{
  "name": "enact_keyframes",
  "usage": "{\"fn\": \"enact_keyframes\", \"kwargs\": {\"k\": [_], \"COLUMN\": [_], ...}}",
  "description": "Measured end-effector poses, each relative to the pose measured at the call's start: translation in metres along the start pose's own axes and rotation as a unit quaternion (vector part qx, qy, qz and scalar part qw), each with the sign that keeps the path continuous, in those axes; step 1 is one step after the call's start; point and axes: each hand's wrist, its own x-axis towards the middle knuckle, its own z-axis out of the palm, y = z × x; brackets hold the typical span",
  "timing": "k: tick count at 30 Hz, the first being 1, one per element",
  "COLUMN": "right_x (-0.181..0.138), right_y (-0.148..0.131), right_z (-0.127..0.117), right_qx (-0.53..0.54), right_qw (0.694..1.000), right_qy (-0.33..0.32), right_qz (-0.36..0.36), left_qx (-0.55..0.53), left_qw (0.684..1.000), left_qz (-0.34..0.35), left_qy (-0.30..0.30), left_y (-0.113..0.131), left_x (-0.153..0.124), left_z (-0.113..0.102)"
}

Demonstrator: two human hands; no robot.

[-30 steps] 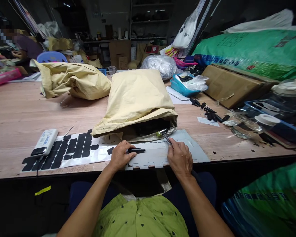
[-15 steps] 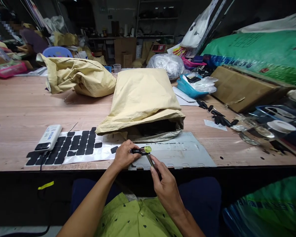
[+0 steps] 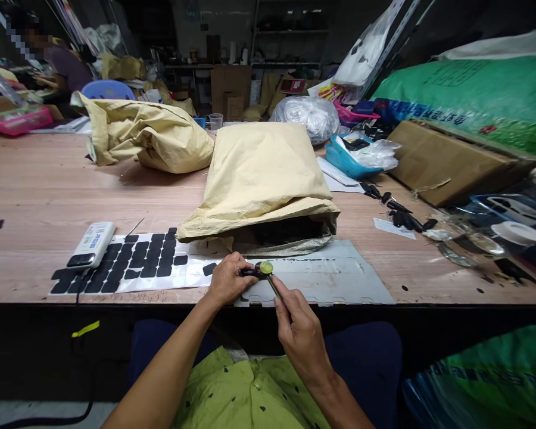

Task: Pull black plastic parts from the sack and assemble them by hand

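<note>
My left hand (image 3: 229, 280) is closed on a small black part (image 3: 249, 272), held level just above the grey sheet (image 3: 326, 280). At the part's right end is a round yellow-green piece (image 3: 266, 267). My right hand (image 3: 301, 330) grips a thin, shiny metal tool (image 3: 275, 288); its kind is not clear. The tool's upper end meets the part beside the yellow-green piece, and whether it goes inside is hidden. Beyond my hands lies a tan sack (image 3: 263, 167), its mouth facing me, with dark contents inside.
To the left, black rounded stickers (image 3: 138, 259) cover a white backing sheet beside a white power bank (image 3: 92, 244). Another tan sack (image 3: 174, 140) lies behind. Black parts (image 3: 404, 217), a blue basket (image 3: 346, 161) and a cardboard box (image 3: 451, 161) are at right. Someone sits far left.
The metal tool's end has shifted slightly against the black part, and the yellow-green piece has turned a little more toward me. Both hands keep their grip. The view has shifted slightly.
</note>
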Motion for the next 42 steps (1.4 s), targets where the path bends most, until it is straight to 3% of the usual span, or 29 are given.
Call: {"fn": "enact_keyframes", "kwargs": {"k": [3,8,11,14,17,22,25,28,31,35,37,39,42], "right_x": [-0.003,-0.009,0.0,0.017,0.033,0.041,0.04,0.04,0.041,0.041,0.041,0.04,0.04], "right_y": [0.002,0.008,0.015,0.033,0.057,0.075,0.071,0.069,0.071,0.072,0.072,0.071,0.071], "right_z": [-0.003,-0.001,-0.006,-0.016,-0.022,-0.017,-0.014,-0.014,-0.014,-0.014,-0.014,-0.014,-0.013], "right_qx": [0.01,-0.002,-0.02,-0.106,-0.235,-0.354,-0.369,-0.373,-0.381,-0.383,-0.388,-0.394,-0.398], "right_qw": [1.0,1.0,0.998,0.99,0.966,0.925,0.919,0.918,0.915,0.914,0.913,0.91,0.908], "right_qy": [0.029,0.012,0.058,0.092,0.086,0.112,0.117,0.112,0.113,0.113,0.113,0.115,0.119], "right_qz": [-0.008,-0.001,0.003,0.031,0.064,0.074,0.075,0.075,0.072,0.065,0.063,0.062,0.063], "left_qx": [0.007,0.007,0.017,0.026,0.03,-0.002,-0.063,-0.074,-0.001,0.084,0.091,0.098,0.077], "left_qw": [1.0,1.0,1.0,1.0,1.0,0.999,0.989,0.965,0.963,0.945,0.933,0.931,0.945], "left_qz": [-0.002,0.0,0.001,-0.006,-0.005,0.047,0.115,0.16,0.078,-0.161,-0.226,-0.227,-0.128], "left_qy": [0.003,-0.001,-0.001,-0.002,-0.005,-0.006,-0.065,-0.192,-0.259,-0.27,-0.266,-0.268,-0.29], "left_y": [-0.002,-0.002,-0.001,0.0,-0.002,0.004,0.017,0.022,0.001,-0.049,-0.061,-0.055,-0.014], "left_x": [0.0,0.001,0.0,0.0,0.002,-0.008,-0.035,-0.07,-0.092,-0.096,-0.094,-0.092,-0.084], "left_z": [0.001,0.0,0.0,0.0,-0.001,-0.007,-0.005,0.011,0.035,0.061,0.064,0.06,0.044]}}
